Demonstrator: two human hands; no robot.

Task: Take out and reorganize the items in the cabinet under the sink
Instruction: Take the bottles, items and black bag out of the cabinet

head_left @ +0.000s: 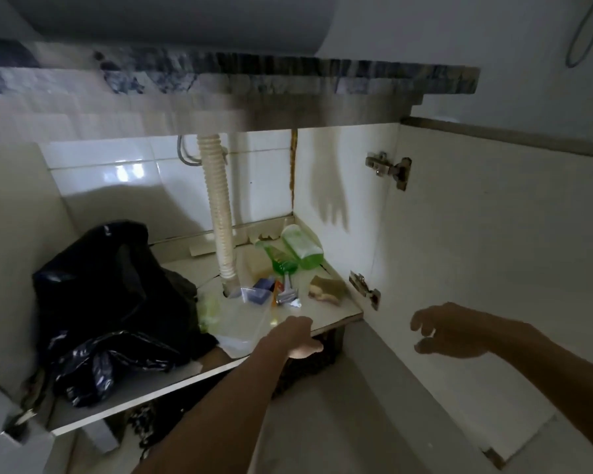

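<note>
Open cabinet under a marble counter; white shelf (pixel 336 314) with a drain hose (pixel 218 213) through it. Black bag (pixel 110 289) at left, clear tub (pixel 240 323) in the middle, two green bottles (pixel 295 249) and a sponge (pixel 326 289) at right. Left hand (pixel 297 336) grips the shelf's front edge beside the tub. Right hand (pixel 449 331) hovers by the door (pixel 493 234), fingers loosely curled, holding nothing.

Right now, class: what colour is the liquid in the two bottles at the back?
Green, seen in the head view: bottles.
</note>
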